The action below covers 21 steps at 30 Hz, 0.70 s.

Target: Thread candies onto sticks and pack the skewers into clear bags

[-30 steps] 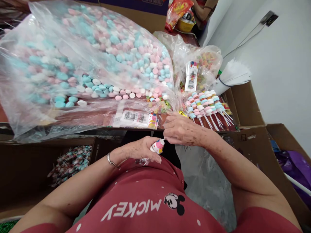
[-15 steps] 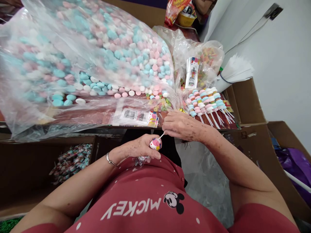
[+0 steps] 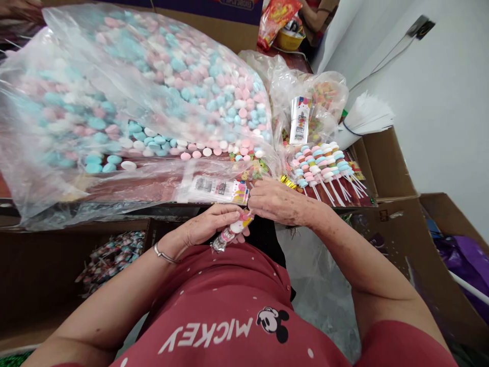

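Observation:
My left hand [image 3: 214,223] is closed round a wrapped candy skewer [image 3: 229,232], whose clear lower end points down toward my shirt. The fingers of my right hand [image 3: 267,200] are pinched at the wrapper's upper end, by the table edge; the stick end there is mostly hidden. Just beyond lies a stack of printed wrappers [image 3: 214,188]. To the right, several candy skewers [image 3: 321,165] rest in rows with white sticks toward me. A large clear bag [image 3: 171,92] of pink, blue and white candies covers the table's left and middle.
Another wrapper stack [image 3: 300,120] leans on a bag of gummy rings [image 3: 324,92]. White sticks [image 3: 369,117] stand bundled at the right. A cardboard box at the lower left holds wrapped skewers [image 3: 110,260]. Another person's arm [image 3: 315,18] shows at the top.
My right hand has moved slightly left and down to the wrapper's top. My left hand has shifted left, and more of the wrapped skewer shows. The white stick between the hands is now mostly hidden.

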{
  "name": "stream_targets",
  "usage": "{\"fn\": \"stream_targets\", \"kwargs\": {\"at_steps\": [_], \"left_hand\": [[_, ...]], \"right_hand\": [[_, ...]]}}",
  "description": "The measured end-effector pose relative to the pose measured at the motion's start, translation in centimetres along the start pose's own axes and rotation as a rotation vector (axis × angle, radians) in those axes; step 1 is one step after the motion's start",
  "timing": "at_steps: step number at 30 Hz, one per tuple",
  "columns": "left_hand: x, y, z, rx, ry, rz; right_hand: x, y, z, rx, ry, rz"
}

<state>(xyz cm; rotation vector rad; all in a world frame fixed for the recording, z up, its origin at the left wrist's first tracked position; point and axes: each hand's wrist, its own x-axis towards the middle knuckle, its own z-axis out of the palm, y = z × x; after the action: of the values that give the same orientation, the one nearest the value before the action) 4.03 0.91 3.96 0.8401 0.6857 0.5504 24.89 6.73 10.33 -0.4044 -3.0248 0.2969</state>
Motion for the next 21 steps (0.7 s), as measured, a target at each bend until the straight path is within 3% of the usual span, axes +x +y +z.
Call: {"fn": "stream_targets", "kwargs": {"at_steps": [6, 8, 12, 14, 18, 21], "left_hand": [[-0.1, -0.7, 0.8, -0.012, 0.084, 0.001], [0.0, -0.8, 1.0, -0.012, 0.153, 0.033], [0.0, -0.7, 1.6, 0.004, 0.311, 0.110], [-0.1, -0.8, 2.1, 0.036, 0.387, 0.152], [-0.4, -0.8, 3.0, 0.171, 0.490, 0.222], [-0.4, -0.5, 3.5, 0.296, 0.577, 0.351]], "right_hand": [[0.4, -0.5, 0.2, 0.061, -0.038, -0.036], [0.2, -0.6, 0.5, 0.093, 0.063, 0.024], [-0.5, -1.6, 1.2, 0.104, 0.403, 0.323], [-0.6, -2.4, 1.9, 0.106, 0.465, 0.391], [-0.6, -3.9, 3.8, 0.241, 0.490, 0.393], [-0.3, -4.8, 4.9, 0.449, 0.650, 0.502]]}}
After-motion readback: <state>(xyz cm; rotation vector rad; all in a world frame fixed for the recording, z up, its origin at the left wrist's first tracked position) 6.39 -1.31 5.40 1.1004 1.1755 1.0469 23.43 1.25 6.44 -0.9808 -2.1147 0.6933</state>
